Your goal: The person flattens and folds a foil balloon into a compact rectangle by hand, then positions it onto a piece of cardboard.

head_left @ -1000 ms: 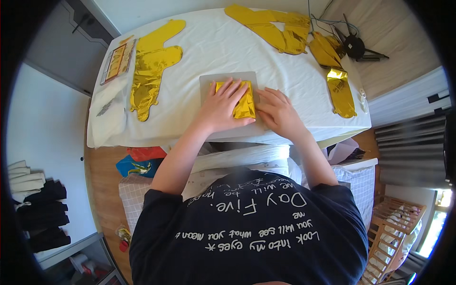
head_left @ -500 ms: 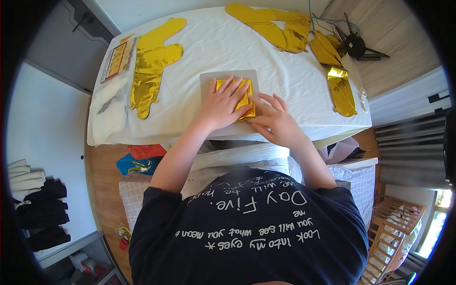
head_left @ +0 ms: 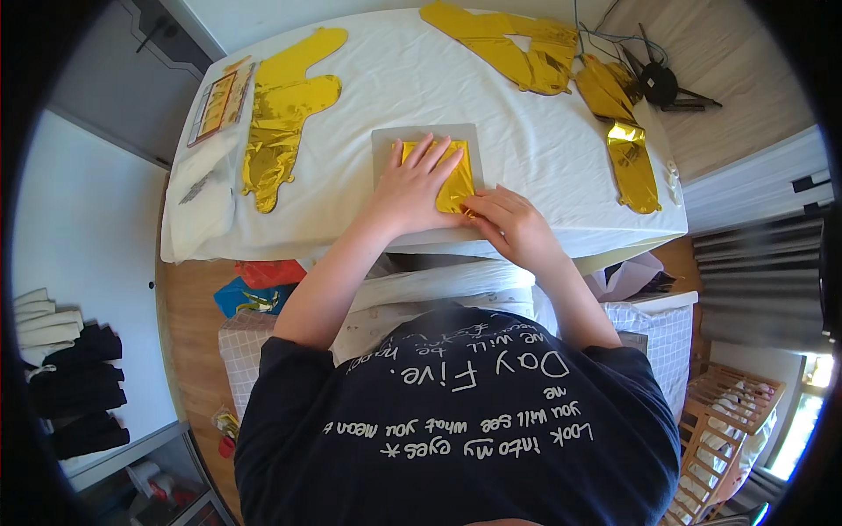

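A folded gold foil balloon [head_left: 458,180] lies as a small square on a thin grey board [head_left: 381,138] at the middle of the table. Flat on its left part rests my left hand [head_left: 414,188], fingers spread and pressing it down. At the near right corner of the foil, my right hand [head_left: 513,226] has its thumb and fingers drawn together on the edge. The fingertips partly cover the pinched corner.
On the white-covered table [head_left: 351,114], a flat gold foil balloon [head_left: 285,110] lies left and another [head_left: 504,44] at the back. More gold foil [head_left: 630,162] lies right, by a black router [head_left: 658,83] with cables. Plastic packaging [head_left: 206,188] sits at the left edge.
My right hand has gone from loosely spread fingers to a pinch on the foil's near right corner. The left thumb has moved down toward the near edge, uncovering more foil.
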A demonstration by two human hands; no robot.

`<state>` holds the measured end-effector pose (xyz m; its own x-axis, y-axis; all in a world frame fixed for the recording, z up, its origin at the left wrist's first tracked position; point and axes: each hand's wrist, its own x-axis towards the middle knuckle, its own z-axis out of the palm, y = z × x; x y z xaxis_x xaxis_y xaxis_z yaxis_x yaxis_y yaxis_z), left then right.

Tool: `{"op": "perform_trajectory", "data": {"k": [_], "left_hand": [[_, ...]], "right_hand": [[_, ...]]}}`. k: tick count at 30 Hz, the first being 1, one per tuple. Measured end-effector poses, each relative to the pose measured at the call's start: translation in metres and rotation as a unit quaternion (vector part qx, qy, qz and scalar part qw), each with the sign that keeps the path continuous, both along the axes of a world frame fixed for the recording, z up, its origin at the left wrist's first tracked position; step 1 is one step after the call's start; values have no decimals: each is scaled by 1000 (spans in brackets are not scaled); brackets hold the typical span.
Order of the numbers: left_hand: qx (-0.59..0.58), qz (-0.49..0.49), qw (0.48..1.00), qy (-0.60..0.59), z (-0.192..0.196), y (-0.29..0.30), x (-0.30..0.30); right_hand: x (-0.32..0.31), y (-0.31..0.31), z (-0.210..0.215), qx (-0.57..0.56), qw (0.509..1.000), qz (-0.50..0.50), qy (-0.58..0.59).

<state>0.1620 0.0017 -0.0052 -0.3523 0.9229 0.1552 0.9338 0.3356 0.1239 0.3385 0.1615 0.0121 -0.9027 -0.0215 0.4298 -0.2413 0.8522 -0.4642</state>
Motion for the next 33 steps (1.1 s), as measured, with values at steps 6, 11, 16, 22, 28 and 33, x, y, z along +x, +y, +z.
{"op": "perform_trajectory", "data": {"k": [6, 11, 16, 22, 28, 33], "left_hand": [[-4, -4, 1000, -17, -1, 0, -4], [17, -4, 999, -27, -16, 1, -13], [17, -6, 999, -29, -2, -2, -3], [51, -10, 999, -4, -14, -7, -3], [58, -12, 998, -6, -11, -3, -7], [77, -23, 997, -11, -3, 2, -4]], "right_hand": [[-12, 15, 1, 38, 998, 54, -20], [-4, 20, 7, 90, 994, 67, -14], [9, 16, 9, 106, 993, 52, -31], [15, -23, 109, -215, 952, 198, -87], [-5, -52, 185, -430, 698, 553, 150], [43, -2, 206, -410, 710, 530, 215]]}}
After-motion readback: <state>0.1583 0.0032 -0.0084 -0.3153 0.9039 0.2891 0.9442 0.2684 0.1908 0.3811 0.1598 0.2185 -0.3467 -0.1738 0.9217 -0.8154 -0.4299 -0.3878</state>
